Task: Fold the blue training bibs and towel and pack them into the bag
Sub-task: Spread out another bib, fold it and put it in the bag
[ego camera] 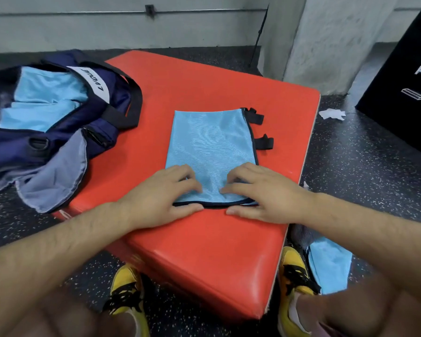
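Observation:
A light blue mesh bib (212, 142) with black trim and black straps lies folded flat on the red padded box (204, 239). My left hand (163, 198) and my right hand (260, 193) both pinch its near edge, fingers curled on top and thumbs along the black hem. The navy bag (102, 110) lies open at the left, with folded blue bibs (41, 100) inside. A grey-blue towel (54, 176) hangs over the bag's near side onto the box edge. Another blue bib (331, 268) lies on the floor at the right.
The floor around the box is black speckled rubber. A black plyo box (404, 93) stands at the far right and a crumpled white tissue (332, 114) lies near it. My yellow shoes (129, 293) are against the box's near side. A grey wall runs behind.

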